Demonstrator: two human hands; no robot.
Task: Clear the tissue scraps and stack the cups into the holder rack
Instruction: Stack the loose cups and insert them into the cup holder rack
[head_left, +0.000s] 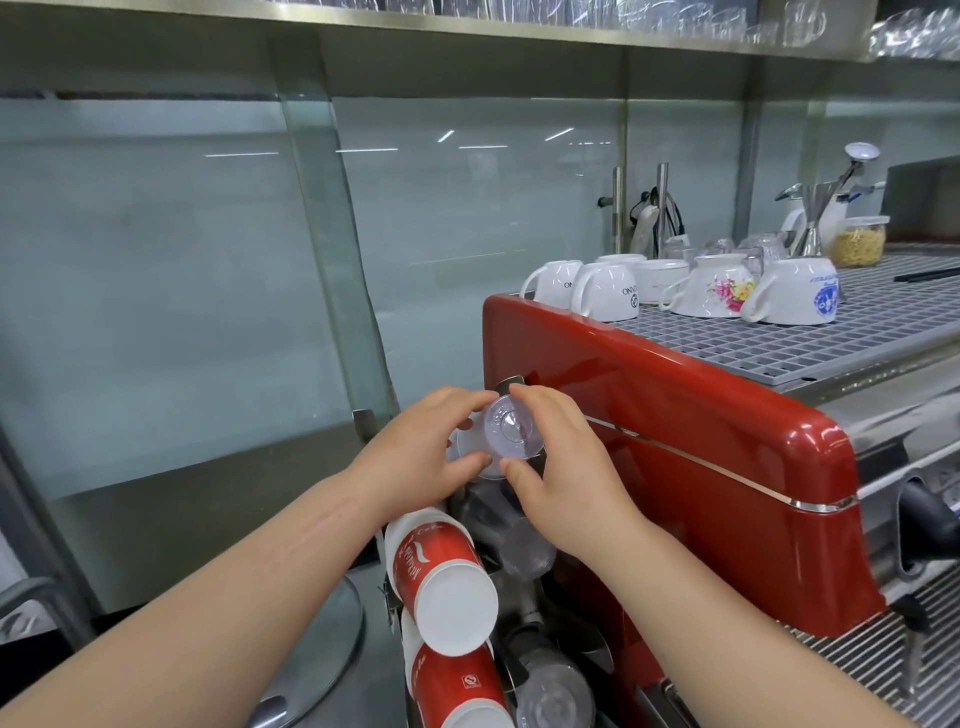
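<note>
Both my hands hold a stack of clear plastic cups (511, 428), its base facing me, at the top slot of the dark cup holder rack (485, 512) beside the red espresso machine. My left hand (415, 457) pinches the stack's left side. On its right side my right hand (561, 478) grips it between thumb and fingers. Below, the rack holds a red-and-white paper cup stack (441, 582), a second one (457, 686), and more clear cup stacks (527, 553) (553, 696). No tissue scraps are in view.
The red espresso machine (701, 441) fills the right, with upturned ceramic cups (608, 291) on its grey top grille (857, 332). A glass panel (182, 286) stands to the left. A jar and metal tools stand at the far right.
</note>
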